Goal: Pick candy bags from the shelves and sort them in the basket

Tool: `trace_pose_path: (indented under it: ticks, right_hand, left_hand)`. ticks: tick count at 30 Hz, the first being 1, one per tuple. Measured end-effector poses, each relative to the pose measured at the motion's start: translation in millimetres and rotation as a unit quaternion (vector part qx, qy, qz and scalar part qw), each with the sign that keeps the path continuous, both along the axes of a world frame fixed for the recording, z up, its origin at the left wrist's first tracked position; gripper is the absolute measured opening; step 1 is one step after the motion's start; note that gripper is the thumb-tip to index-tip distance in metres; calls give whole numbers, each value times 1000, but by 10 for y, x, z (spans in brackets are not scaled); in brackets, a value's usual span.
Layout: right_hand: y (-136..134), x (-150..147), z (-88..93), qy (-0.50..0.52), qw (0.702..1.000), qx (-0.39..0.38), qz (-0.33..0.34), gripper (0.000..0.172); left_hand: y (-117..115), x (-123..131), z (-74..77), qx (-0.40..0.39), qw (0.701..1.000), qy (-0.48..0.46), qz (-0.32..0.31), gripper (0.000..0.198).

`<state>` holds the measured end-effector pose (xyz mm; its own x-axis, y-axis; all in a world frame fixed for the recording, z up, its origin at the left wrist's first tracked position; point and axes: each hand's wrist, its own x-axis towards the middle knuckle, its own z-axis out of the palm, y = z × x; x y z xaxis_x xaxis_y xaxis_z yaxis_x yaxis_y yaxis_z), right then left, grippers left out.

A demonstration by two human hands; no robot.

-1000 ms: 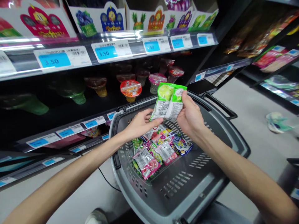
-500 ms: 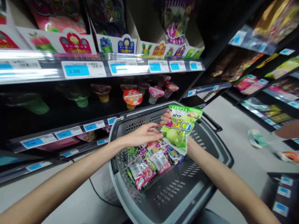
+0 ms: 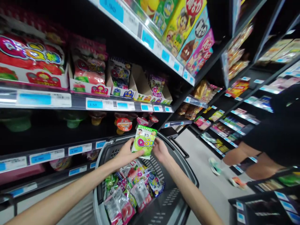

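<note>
Head view only.

Status: a pile of sweet packets [image 3: 131,190] already lies in the near-left part of the grey basket [image 3: 187,171]; the rest of the basket floor is bare. One green packet [image 3: 144,141] is not in there. It is held upright, face to the camera, above the basket's far rim and just in front of the shelf edge, touching neither as far as I can tell.

Left hand [image 3: 125,153]: fingers curled onto the packet's lower left edge, closed on it. Right hand [image 3: 160,150]: pinching the right edge, also closed on it. So it is a two-hand hold with nothing else in either hand.

Surface: no desk here. The basket sits low in front of the person; what carries it is out of frame.

Room: a shop aisle with black shelving. The shelf [image 3: 77,104] at packet height carries display boxes of sweet bags and blue price tags [image 3: 93,104]. Below it are jelly cups [image 3: 123,124]; above, snack boxes [image 3: 185,28]. The floor [image 3: 203,184] is pale grey. More racks run down the right side. Another person's legs [image 3: 236,156] show at the right, well apart from the basket.
</note>
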<state>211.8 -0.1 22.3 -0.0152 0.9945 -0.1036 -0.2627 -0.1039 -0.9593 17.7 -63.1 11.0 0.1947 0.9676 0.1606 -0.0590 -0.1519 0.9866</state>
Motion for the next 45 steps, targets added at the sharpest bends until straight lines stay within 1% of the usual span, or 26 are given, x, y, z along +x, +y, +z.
trace_pose_path:
  ticks: [2,3,5,7,9,10,12,14,15,18,21,23,25,27,28,30,32,34,36,38,39,40,42,43,45]
  right_hand:
    - [-109,17,64,-2,1000,9,-24,22]
    - [-193,14,99,-16,999,25,-18,27]
    - [-382,-24,163,-72,994,78,26,42]
    - [-544,-100,203,-145,976,140,84,63]
    - [-635,-194,215,-198,956,184,113,84]
    - [-653,-238,217,-214,950,195,117,91]
    - [-648,-306,233,-229,947,195,108,94]
    - [-613,-326,290,-228,953,177,87,89]
    - [-589,-314,338,-228,956,170,78,85]
    - [-504,-199,560,-226,956,177,57,74]
    - [-423,-43,816,-226,944,239,2,59]
    - [-412,10,916,-250,929,274,-8,51]
    - [-456,-8,895,-294,915,275,37,40]
    - [-540,-82,747,-324,909,249,85,26]
    - [-587,-128,644,-325,912,235,87,21]
    - [-671,-219,438,-280,933,219,54,21]
    - [-733,-297,307,-198,961,191,33,21]
    - [-781,-362,286,-126,977,169,23,20]
    - [-818,-417,347,-87,981,174,0,20]
    - [-840,-462,435,-77,978,191,-24,17]
    - [-844,-480,477,-73,977,196,-28,14]
    - [-843,-494,512,-65,977,199,-24,11]
    - [-828,-503,567,-55,978,200,12,8]
    - [-816,-496,589,-54,977,200,42,9]
    - [-789,-458,633,-61,973,195,111,16]
  left_hand:
    - [7,-28,26,37,994,72,69,44]
    - [0,-37,41,50,988,109,94,39]
    - [-28,-40,66,88,974,163,129,28]
    - [-67,-25,69,132,964,182,141,19]
    - [-100,3,47,164,960,183,134,12]
    - [-111,16,31,174,959,183,128,9]
    - [-121,35,0,192,957,179,120,11]
    - [-123,34,-11,212,959,158,106,21]
    - [-124,26,-7,217,962,139,89,29]
    - [-138,-15,33,216,974,68,18,47]
    - [-173,-32,83,193,981,18,-21,51]
    - [-207,1,112,180,983,3,-43,47]
    - [-249,73,131,159,986,-7,-52,39]
    - [-291,162,139,122,992,-19,-30,33]
    - [-309,201,141,102,994,-23,-11,35]
    - [-333,246,152,93,996,-14,10,40]
    - [-339,240,181,134,991,22,9,40]
    - [-336,204,225,204,975,83,-3,41]
    - [-329,169,260,276,950,142,-7,52]
    - [-317,149,276,349,919,186,-6,66]
    - [-310,142,282,381,903,199,-4,70]
    - [-301,134,290,410,888,207,-1,71]
    - [-284,107,331,450,869,204,2,66]
    - [-276,88,365,459,868,191,6,62]
    - [-265,40,452,452,880,145,22,52]
